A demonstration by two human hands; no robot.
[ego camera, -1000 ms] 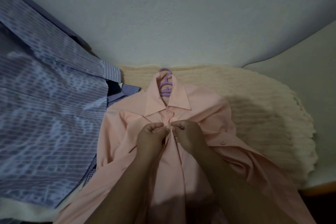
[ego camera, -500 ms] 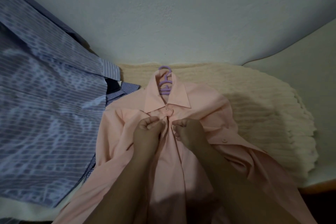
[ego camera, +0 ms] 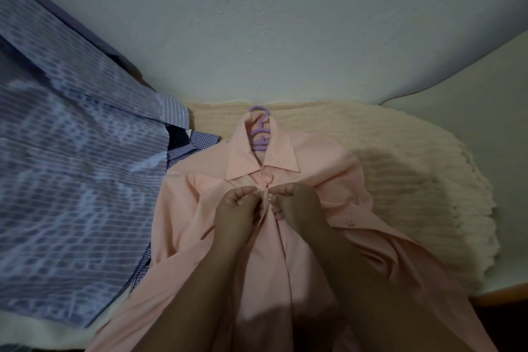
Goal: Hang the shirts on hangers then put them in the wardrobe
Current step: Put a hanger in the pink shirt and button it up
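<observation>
A peach shirt (ego camera: 320, 174) lies flat on a cream knitted blanket, collar pointing away from me. A purple hanger (ego camera: 259, 134) is inside it, its hook sticking out above the collar. The top collar button looks fastened. Just below it, my left hand (ego camera: 237, 206) pinches the left edge of the front placket, and my right hand (ego camera: 291, 203) pinches the right edge. Both sets of fingers are curled and meet at the placket, hiding the button there.
A blue striped shirt (ego camera: 71, 180) spreads over the left side, with a blue checked shirt (ego camera: 200, 143) partly under it. The cream blanket (ego camera: 414, 180) extends to the right. A pale wall (ego camera: 285, 23) rises right behind the bed.
My hands stay at the same spot on the placket; the fingers have shifted slightly, pulling the two front edges closer together. The shirt and hanger have not moved.
</observation>
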